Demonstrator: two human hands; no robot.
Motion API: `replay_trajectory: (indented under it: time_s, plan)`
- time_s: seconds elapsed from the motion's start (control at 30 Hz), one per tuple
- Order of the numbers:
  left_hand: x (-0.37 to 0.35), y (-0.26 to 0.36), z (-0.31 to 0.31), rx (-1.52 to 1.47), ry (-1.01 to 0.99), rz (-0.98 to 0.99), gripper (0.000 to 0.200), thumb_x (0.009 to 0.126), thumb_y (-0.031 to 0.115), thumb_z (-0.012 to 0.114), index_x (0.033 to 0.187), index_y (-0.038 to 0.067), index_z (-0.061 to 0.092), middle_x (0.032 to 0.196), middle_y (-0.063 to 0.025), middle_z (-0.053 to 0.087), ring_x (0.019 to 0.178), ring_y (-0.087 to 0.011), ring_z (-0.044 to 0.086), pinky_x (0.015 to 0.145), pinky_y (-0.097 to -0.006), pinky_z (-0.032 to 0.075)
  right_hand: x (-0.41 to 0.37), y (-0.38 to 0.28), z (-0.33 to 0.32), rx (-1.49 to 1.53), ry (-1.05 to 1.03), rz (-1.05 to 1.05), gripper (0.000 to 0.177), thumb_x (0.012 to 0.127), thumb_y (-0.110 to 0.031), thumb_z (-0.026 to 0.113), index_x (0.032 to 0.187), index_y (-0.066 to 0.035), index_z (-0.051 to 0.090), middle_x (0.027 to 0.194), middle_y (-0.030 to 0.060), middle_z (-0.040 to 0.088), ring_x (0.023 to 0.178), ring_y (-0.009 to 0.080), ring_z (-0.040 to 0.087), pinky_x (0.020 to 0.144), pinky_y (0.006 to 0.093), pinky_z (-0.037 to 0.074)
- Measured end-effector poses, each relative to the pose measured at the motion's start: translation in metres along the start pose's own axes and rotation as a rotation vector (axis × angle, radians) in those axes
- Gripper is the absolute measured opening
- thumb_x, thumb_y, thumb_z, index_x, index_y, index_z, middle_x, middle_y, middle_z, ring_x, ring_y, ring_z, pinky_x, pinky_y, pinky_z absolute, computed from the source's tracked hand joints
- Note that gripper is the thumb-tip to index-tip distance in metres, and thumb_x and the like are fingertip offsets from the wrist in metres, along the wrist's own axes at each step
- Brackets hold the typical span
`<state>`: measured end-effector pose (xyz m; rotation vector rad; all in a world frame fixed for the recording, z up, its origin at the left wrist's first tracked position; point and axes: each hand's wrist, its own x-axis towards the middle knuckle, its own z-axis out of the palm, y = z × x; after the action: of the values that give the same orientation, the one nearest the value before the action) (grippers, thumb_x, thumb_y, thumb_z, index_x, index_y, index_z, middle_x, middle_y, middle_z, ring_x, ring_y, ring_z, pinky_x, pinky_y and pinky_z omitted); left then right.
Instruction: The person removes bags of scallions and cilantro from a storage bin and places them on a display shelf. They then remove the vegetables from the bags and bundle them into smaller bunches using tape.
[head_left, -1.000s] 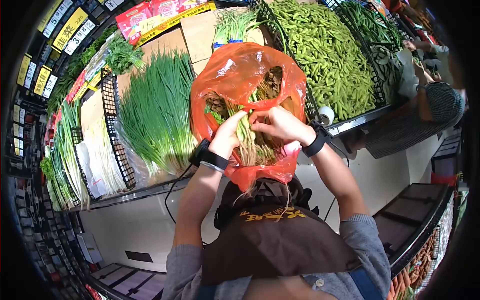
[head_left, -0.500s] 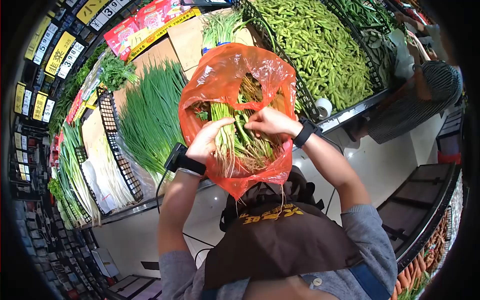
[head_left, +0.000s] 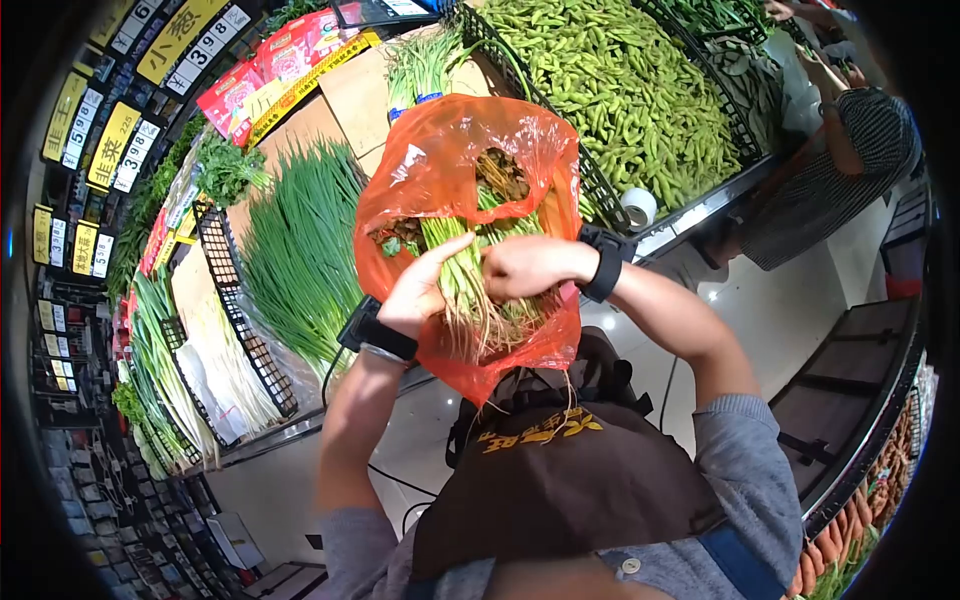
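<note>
An orange-red plastic bag [head_left: 470, 125] lies open in front of me, with rooted green stems [head_left: 462, 275] inside. Round the left side of the stems closes my left hand [head_left: 412, 298], its thumb lying across them. My right hand [head_left: 535, 268] is curled among the stems from the other side, touching the bunch close to my left thumb; its fingertips are hidden. Thin pale roots hang toward the bag's near edge. Darker, brownish leaves [head_left: 500, 172] show through a gap in the bag's far part.
Long green chives [head_left: 305, 250] lie left of the bag, beside a black crate wall [head_left: 245, 310]. Green bean pods [head_left: 620, 100] fill a crate at the right, with a white roll [head_left: 638, 207] at its edge. Another person's arm [head_left: 840, 140] is at the far right.
My right hand has shifted slightly left and turned, its fingers now curled deeper against the stems. My left hand keeps its hold. The whole view has shifted slightly.
</note>
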<state>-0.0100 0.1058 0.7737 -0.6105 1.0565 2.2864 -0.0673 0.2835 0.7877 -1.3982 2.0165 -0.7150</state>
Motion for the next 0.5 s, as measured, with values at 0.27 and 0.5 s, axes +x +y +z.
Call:
replay_trajectory:
  time_s: [0.27,0.5]
  plan:
    - [-0.020,0.044,0.002,0.065,0.099,0.064,0.020,0.078,0.013,0.064,0.092,0.000,0.058,0.081,-0.0091,0.063,0.071,-0.0168,0.062,0.064,-0.0290,0.053,0.017,0.040,-0.011,-0.470,0.290,-0.563,0.018,0.080,-0.024,0.052,0.071,-0.010,0.058,0.076,0.0042,0.054,0.081,0.0245,0.055,0.061,0.0364,0.050]
    - [-0.032,0.072,0.030,0.101,0.140,0.071,0.018,0.079,0.008,0.060,0.093,-0.001,0.052,0.076,-0.0105,0.061,0.062,-0.0172,0.060,0.052,-0.0269,0.052,0.046,0.113,-0.003,-0.607,0.243,-0.628,0.043,0.087,-0.040,0.043,0.121,-0.014,0.051,0.127,0.0045,0.046,0.122,0.0246,0.037,0.101,0.0404,0.031]
